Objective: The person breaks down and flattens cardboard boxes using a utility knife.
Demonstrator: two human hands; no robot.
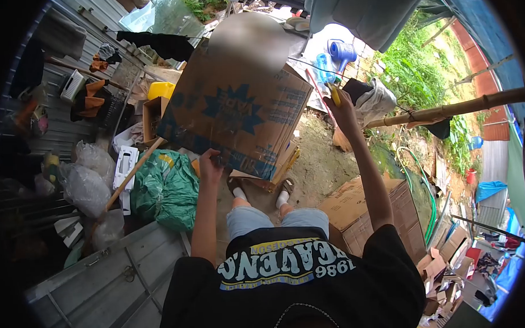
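A large brown cardboard box [237, 104] with blue print stands tilted in front of me, and the top of it is blurred. My left hand [211, 164] is at its lower near edge, fingers curled round the cardboard. Out to the right of the box, my right hand [341, 108] is closed round a small yellow tool [335, 95]. The far end of that tool is hard to make out. It is held apart from the box. More flattened cardboard [283, 166] lies under the box, close to my feet.
A green plastic sack [165, 187] and a wooden pole [134, 174] are at my left. Another cardboard box [377, 209] sits to my right, with a green hose [430, 207] past it. A bamboo pole [451, 109] juts in from the right. Cardboard scraps [445, 273] lie lower right.
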